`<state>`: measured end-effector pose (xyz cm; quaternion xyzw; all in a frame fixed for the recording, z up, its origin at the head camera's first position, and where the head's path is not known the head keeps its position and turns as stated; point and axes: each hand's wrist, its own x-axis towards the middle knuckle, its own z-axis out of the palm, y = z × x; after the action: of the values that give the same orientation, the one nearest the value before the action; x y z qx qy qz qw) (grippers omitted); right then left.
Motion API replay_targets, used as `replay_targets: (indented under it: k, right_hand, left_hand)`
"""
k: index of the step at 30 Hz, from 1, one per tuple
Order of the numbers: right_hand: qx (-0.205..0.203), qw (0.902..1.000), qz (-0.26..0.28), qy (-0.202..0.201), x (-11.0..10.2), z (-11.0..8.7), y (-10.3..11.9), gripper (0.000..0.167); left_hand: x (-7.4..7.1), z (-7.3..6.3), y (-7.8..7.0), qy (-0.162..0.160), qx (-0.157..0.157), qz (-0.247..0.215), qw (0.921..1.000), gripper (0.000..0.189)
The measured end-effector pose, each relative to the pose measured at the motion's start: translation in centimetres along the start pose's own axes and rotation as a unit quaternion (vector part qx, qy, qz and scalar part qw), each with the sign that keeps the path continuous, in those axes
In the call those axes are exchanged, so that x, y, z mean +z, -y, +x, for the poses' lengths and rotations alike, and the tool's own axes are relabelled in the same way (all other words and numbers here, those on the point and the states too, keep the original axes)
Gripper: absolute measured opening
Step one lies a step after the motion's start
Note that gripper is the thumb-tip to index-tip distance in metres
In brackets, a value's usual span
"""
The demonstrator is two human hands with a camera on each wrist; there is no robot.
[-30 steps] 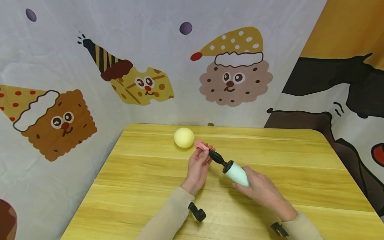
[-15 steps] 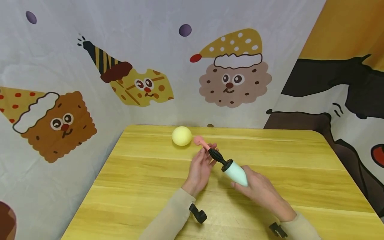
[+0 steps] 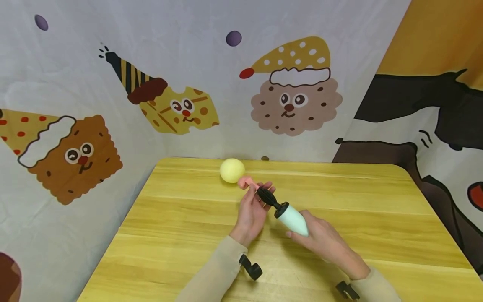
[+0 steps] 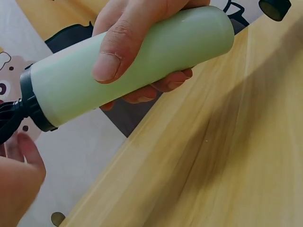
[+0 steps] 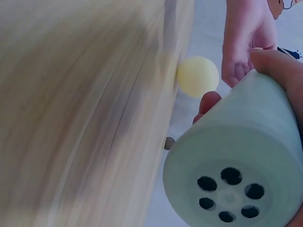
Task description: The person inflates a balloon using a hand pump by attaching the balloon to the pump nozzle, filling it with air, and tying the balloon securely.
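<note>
My right hand (image 3: pixel 326 239) grips a mint-green balloon pump (image 3: pixel 293 220), its thumb and fingers wrapped round the barrel. A black ribbed nozzle (image 3: pixel 267 196) points up and to the left from the pump. On the nozzle's tip sits a limp pink balloon (image 3: pixel 247 181), its far end curled over. Loosely cupped about the nozzle end is my left hand (image 3: pixel 250 216), thumb beside the balloon's neck and fingers spread behind the nozzle. In the right wrist view the pump's base (image 5: pixel 227 189) shows several round holes. The left wrist view shows the barrel (image 4: pixel 132 61) close up.
A round, inflated pale yellow balloon (image 3: pixel 232 170) lies near the table's back edge, just beyond the pink one. The wooden table (image 3: pixel 170 243) meets a cartoon-printed cloth backdrop (image 3: pixel 234 105) behind and at both sides. Each wrist wears a black bracket (image 3: pixel 250 267).
My left thumb and fingers have eased off their pinch on the pink balloon's neck. The pump has shifted slightly left and toward me, and the pink balloon's tip has curled over.
</note>
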<state>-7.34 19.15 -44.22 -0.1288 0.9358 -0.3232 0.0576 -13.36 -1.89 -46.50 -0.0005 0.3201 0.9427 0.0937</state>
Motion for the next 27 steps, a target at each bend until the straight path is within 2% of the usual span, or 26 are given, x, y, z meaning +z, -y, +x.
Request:
replay_targets:
  k: [3,6,8,12,16,19,23,27]
  right_hand:
    - [-0.002,1.0000,0.008,0.002,0.1,0.2,0.1,0.070]
    - [-0.006,0.9997,0.021,0.006,0.3,0.3,0.2,0.067]
    - [-0.006,0.9995,0.030,0.010,0.4,0.3,0.3,0.064]
    - [-0.001,0.9987,0.045,0.022,0.7,0.2,0.3,0.063]
    - [0.004,0.9984,0.050,0.026,0.9,0.2,0.4,0.064]
    - [0.003,0.9983,0.051,0.027,0.9,0.3,0.4,0.063]
    - [0.000,0.9982,0.051,0.031,0.8,0.4,0.4,0.063]
    - [-0.003,0.9980,0.052,0.035,0.8,0.4,0.3,0.064]
  left_hand:
    - [0.1,0.1,0.0,0.025,-0.011,-0.014,0.9995,0.044]
    - [0.2,0.1,0.1,0.037,-0.007,-0.017,0.9992,0.040]
    - [0.2,0.1,0.1,0.032,0.003,-0.009,0.9994,0.034]
    - [0.5,0.0,0.2,0.001,0.030,0.007,0.9995,0.030]
    - [0.9,0.0,0.3,-0.032,0.045,-0.002,0.9984,0.029]
    - [1.2,0.1,0.2,-0.046,0.053,-0.013,0.9975,0.029]
    - [1.3,0.2,-0.1,-0.050,0.063,-0.031,0.9963,0.029]
    - [1.1,0.3,-0.3,-0.030,0.051,-0.063,0.9963,0.033]
